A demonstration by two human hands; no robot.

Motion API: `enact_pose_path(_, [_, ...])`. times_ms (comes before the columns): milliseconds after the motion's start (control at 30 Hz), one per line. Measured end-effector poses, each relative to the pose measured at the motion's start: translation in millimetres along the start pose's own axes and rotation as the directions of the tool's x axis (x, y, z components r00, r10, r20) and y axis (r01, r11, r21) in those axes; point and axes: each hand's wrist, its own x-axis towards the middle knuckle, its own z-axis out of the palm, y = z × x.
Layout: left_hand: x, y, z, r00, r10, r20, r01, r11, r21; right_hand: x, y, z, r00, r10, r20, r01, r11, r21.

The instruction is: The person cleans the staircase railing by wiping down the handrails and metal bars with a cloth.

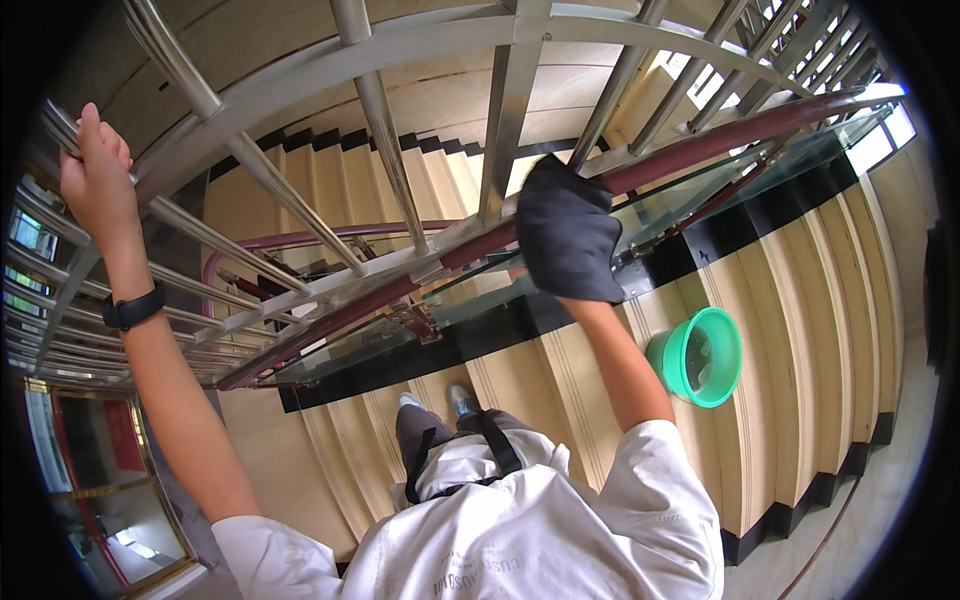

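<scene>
My left hand (96,176) is closed around a stainless steel bar (58,126) of the railing at the far left. A dark watch or band sits on that wrist. My right hand (574,259) is inside a dark cloth mitt (561,206), which hides its fingers. The mitt is against the dark red handrail (690,154) and the foot of a steel upright (510,127). Whether the fingers grip anything there is hidden. A green plastic bucket (675,367) with some liquid in it stands on a stair tread to the right of my right forearm.
I stand on beige stone stairs (525,375) with black edging. Glass panels (667,210) run below the handrail. Beyond the steel bars, another flight of stairs (322,180) shows. A brass-framed glass door or panel (112,491) is at the lower left.
</scene>
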Motion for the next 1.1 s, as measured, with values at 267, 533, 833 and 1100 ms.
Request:
enact_pose_path(267, [6, -15, -9, 0.999, 0.012, 0.040, -0.011, 1.000, -0.021, 11, 16, 32, 0.953, -0.224, -0.205, 0.288, 0.879, 0.381])
enact_pose_path(533, [5, -10, 0, 1.000, 0.014, -0.014, -0.014, 1.000, -0.001, -2, -1, 43, 0.949, -0.115, -0.292, 0.229, 0.890, 0.394])
enact_pose_path(833, [7, -13, -1, 1.000, -0.002, 0.010, 0.002, 0.999, -0.037, -31, -13, 56, 0.950, 0.026, -0.312, 0.142, 0.853, 0.502])
enact_pose_path(1100, [7, -14, -5, 0.997, -0.006, 0.082, 0.011, 0.998, -0.064, -19, 31, 34, 0.936, -0.249, -0.250, 0.342, 0.814, 0.469])
